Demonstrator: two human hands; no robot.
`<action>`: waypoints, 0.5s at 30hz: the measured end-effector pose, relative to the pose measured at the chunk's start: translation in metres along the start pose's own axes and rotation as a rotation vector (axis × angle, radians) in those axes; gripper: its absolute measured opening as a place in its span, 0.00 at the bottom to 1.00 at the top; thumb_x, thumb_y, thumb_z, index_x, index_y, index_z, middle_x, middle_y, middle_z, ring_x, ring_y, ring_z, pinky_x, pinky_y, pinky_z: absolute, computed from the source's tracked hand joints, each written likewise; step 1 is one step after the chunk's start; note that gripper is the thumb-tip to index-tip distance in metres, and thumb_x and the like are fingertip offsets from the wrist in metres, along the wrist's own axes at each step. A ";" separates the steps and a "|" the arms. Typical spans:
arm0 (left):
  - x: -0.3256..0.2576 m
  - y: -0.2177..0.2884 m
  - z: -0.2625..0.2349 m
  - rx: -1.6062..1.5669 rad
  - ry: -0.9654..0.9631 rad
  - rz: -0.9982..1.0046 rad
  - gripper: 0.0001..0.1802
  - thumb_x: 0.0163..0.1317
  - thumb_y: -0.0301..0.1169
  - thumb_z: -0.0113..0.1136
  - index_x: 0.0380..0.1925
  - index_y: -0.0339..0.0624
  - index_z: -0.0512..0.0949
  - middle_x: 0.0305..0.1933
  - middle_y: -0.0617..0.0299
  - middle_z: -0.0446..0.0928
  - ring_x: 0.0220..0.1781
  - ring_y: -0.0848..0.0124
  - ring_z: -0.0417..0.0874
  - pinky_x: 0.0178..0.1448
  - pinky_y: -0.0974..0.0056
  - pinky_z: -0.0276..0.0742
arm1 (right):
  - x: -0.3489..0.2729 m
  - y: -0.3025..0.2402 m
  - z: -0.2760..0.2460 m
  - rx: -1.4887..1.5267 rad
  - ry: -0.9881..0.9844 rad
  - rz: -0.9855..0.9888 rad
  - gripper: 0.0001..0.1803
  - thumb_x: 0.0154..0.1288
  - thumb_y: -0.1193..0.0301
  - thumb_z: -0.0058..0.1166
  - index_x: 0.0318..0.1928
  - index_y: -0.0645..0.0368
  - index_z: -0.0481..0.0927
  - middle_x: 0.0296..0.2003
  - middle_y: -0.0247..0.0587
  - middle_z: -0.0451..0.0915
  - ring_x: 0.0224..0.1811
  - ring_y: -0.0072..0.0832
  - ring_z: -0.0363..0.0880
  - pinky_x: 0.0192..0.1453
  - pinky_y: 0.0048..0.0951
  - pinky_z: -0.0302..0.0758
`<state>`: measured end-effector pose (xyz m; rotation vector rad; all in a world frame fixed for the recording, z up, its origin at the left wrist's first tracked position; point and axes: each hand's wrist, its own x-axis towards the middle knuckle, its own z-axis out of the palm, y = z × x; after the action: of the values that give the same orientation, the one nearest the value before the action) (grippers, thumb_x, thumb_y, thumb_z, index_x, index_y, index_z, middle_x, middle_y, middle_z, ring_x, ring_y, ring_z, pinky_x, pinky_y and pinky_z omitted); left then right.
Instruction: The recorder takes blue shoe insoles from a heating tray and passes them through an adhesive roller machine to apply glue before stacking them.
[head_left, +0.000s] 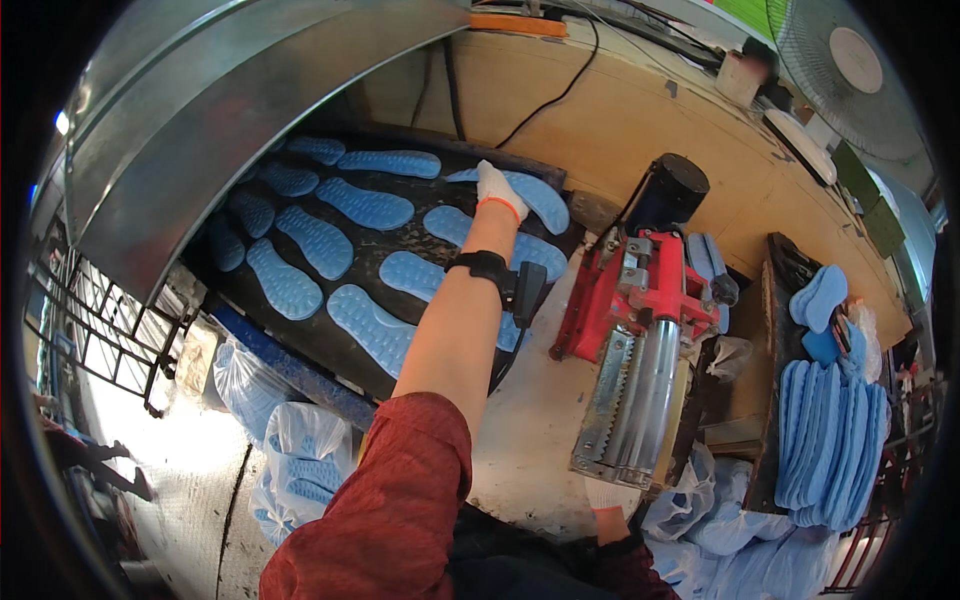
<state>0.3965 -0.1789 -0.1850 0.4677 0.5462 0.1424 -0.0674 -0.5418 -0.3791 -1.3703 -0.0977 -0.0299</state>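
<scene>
My left hand [499, 189], in a white glove with an orange cuff, reaches to the far end of a dark conveyor belt [372, 262]. Its fingers are closed on the edge of a blue, bumpy insole [541, 202], which is lifted and tilted. Several similar insoles lie flat on the belt, among them one insole [374, 328] beside my forearm. My right hand [608, 493], also gloved in white, is low at the near end of a red roller machine [655, 290] with metal rollers. The machine hides most of its fingers.
A metal hood [240, 130] covers the belt's left side. Stacked blue insoles [828, 440] stand on a shelf at the right. Plastic bags of insoles [305, 455] sit below the belt, with more bags at lower right. A fan [850, 65] stands at upper right.
</scene>
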 end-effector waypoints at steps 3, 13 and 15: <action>0.062 0.060 -0.051 0.041 0.058 0.157 0.33 0.71 0.52 0.45 0.66 0.39 0.66 0.68 0.51 0.70 0.67 0.51 0.73 0.65 0.46 0.72 | 0.026 0.010 0.048 0.069 -0.100 0.013 0.15 0.71 0.64 0.48 0.44 0.63 0.80 0.38 0.44 0.81 0.39 0.34 0.81 0.42 0.35 0.77; -0.135 -0.059 -0.011 2.585 -0.559 1.055 0.55 0.39 0.55 0.76 0.67 0.49 0.62 0.68 0.50 0.62 0.74 0.46 0.55 0.68 0.35 0.60 | 0.057 -0.003 0.059 -0.024 -0.126 -0.026 0.15 0.70 0.64 0.49 0.45 0.63 0.80 0.38 0.45 0.81 0.39 0.35 0.81 0.43 0.37 0.78; -0.130 -0.051 -0.017 2.685 -0.466 0.946 0.54 0.40 0.52 0.76 0.67 0.52 0.62 0.69 0.50 0.62 0.74 0.47 0.54 0.69 0.34 0.57 | 0.020 0.006 0.044 -0.039 -0.142 -0.044 0.15 0.70 0.64 0.49 0.45 0.63 0.80 0.38 0.45 0.81 0.39 0.36 0.81 0.43 0.37 0.78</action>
<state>0.2772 -0.2505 -0.1612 3.2565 -0.4129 0.0974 -0.0494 -0.4964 -0.3741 -1.4081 -0.2474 0.0295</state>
